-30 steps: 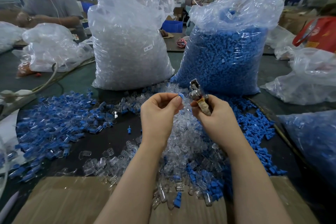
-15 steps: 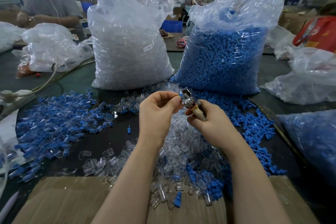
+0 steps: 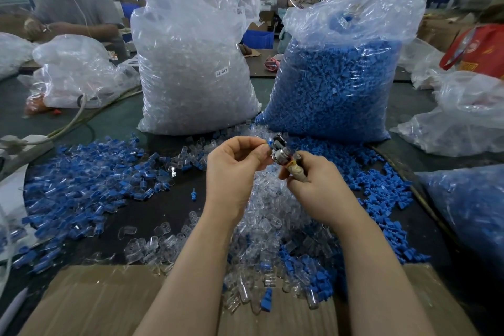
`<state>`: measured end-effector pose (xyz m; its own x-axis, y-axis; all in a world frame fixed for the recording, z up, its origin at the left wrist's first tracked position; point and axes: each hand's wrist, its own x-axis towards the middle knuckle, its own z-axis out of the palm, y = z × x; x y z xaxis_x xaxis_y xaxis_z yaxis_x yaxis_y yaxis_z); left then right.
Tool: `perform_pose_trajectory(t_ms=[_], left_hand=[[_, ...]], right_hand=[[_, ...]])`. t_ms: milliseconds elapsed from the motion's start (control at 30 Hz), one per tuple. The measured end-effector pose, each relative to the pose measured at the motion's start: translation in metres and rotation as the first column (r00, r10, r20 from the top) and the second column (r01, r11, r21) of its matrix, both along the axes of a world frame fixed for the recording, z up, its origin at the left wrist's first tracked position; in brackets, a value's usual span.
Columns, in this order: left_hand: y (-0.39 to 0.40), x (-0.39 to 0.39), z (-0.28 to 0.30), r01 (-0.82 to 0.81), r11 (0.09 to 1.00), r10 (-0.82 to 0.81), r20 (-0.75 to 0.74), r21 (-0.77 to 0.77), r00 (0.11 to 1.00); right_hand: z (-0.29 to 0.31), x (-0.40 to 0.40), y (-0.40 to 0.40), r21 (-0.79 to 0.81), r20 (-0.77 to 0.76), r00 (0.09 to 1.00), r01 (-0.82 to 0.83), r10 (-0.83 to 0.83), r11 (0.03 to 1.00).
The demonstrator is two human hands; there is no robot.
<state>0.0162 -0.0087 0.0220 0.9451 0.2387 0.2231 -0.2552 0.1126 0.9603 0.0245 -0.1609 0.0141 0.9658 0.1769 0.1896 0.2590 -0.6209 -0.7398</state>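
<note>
My left hand (image 3: 234, 169) pinches a small blue plastic piece (image 3: 270, 142) between thumb and forefinger, right against the head of a metal tool. That metal tool (image 3: 282, 154), with a tape-wrapped handle, is gripped in my right hand (image 3: 319, 191), its shiny head pointing up and left. Both hands hover above a heap of clear plastic caps (image 3: 261, 215) in the middle of the dark table (image 3: 152, 210). Loose blue pieces (image 3: 81, 185) lie spread to the left, and more blue pieces (image 3: 381, 185) to the right.
A tall bag of clear caps (image 3: 191, 63) and a tall bag of blue pieces (image 3: 341, 76) stand behind the hands. Smaller plastic bags sit at left (image 3: 79, 73) and right (image 3: 469, 117). Cardboard (image 3: 95, 300) lines the near edge. A person (image 3: 71, 5) works at the far left.
My right hand has brought the tool down and left until its head meets the blue piece in my left hand. The left hand has barely moved.
</note>
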Motion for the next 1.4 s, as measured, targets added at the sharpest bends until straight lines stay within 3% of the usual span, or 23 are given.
perform_pose_trajectory(t_ms=[133,267,367,500,667,767,833,867,933,1000,1067,1100,1167,1267,1400], left_hand=[[0.002,0.002,-0.001,0.043,0.998,-0.047,-0.101,-0.045,0.994],[0.023,0.007,-0.002,-0.086,0.925,-0.018,-0.269,-0.37,0.963],[0.055,0.008,-0.003,-0.319,0.68,0.087,-0.359,-0.66,0.929],[0.095,0.005,-0.01,-0.456,0.312,0.198,-0.413,-0.833,0.889],[0.116,-0.001,-0.014,-0.461,0.069,0.309,-0.42,-0.885,0.853],[0.121,-0.001,-0.017,-0.416,0.032,0.348,-0.38,-0.909,0.857],[0.123,0.001,-0.018,-0.404,0.08,0.341,-0.356,-0.911,0.87],[0.123,0.001,-0.018,-0.417,0.15,0.322,-0.354,-0.897,0.878],[0.12,0.004,-0.017,-0.466,0.427,0.259,-0.389,-0.775,0.884],[0.112,0.007,-0.016,-0.454,0.732,0.226,-0.448,-0.508,0.865],[0.103,0.008,-0.016,-0.383,0.909,0.271,-0.466,-0.166,0.843],[0.098,0.008,-0.017,-0.334,0.942,0.307,-0.446,0.018,0.841],[0.087,0.006,-0.021,-0.195,0.924,0.314,-0.362,0.329,0.877],[0.072,0.011,-0.029,0.003,0.71,0.275,-0.281,0.704,0.92],[0.058,0.016,-0.038,0.135,0.413,0.258,-0.258,0.901,0.931]], right_hand=[[0.001,0.001,0.0,-0.088,0.028,1.0,0.013,-0.01,0.996],[-0.003,0.006,-0.003,-0.211,0.054,0.988,0.152,-0.144,0.966],[-0.007,0.009,-0.011,-0.279,0.031,0.948,0.314,-0.318,0.908],[-0.012,0.008,-0.02,-0.401,-0.007,0.882,0.429,-0.471,0.81],[-0.013,0.004,-0.023,-0.482,-0.114,0.821,0.447,-0.56,0.753],[-0.014,0.005,-0.023,-0.52,-0.124,0.806,0.444,-0.579,0.73],[-0.016,0.005,-0.023,-0.541,-0.104,0.819,0.429,-0.564,0.723],[-0.016,0.006,-0.022,-0.547,-0.095,0.83,0.418,-0.55,0.725],[-0.018,0.006,-0.021,-0.551,-0.094,0.843,0.399,-0.53,0.733],[-0.019,0.006,-0.02,-0.551,-0.085,0.848,0.397,-0.522,0.734],[-0.02,0.006,-0.02,-0.544,-0.064,0.851,0.407,-0.521,0.733],[-0.021,0.007,-0.02,-0.539,-0.06,0.851,0.413,-0.522,0.734],[-0.022,0.007,-0.02,-0.53,-0.066,0.846,0.419,-0.529,0.737],[-0.022,0.008,-0.019,-0.522,-0.092,0.83,0.43,-0.55,0.736],[-0.024,0.008,-0.02,-0.513,-0.087,0.827,0.441,-0.556,0.736]])
